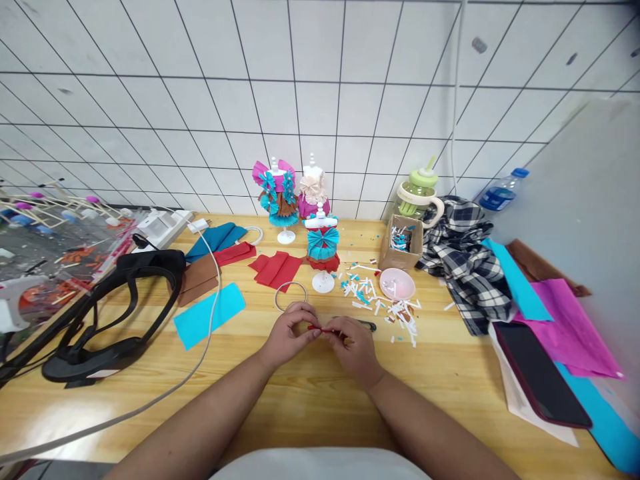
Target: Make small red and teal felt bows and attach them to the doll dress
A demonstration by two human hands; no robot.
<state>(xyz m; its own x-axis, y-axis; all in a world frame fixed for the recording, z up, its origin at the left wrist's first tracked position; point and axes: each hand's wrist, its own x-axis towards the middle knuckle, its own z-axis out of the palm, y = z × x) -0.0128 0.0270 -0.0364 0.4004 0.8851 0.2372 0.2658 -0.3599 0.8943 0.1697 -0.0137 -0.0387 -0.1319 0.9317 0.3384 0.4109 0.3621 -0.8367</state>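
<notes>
Mannequins (323, 247) behind hands (291, 333), phone (543, 375) at right

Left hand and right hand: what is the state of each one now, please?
Left hand: closed, pinching one end of a small red piece.
Right hand: closed, pinching the other end.

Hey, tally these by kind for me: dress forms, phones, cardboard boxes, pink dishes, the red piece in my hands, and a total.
Dress forms: 3
Phone: 1
Cardboard box: 1
Pink dish: 1
Red piece in left hand and right hand: 1
Total: 7
</notes>
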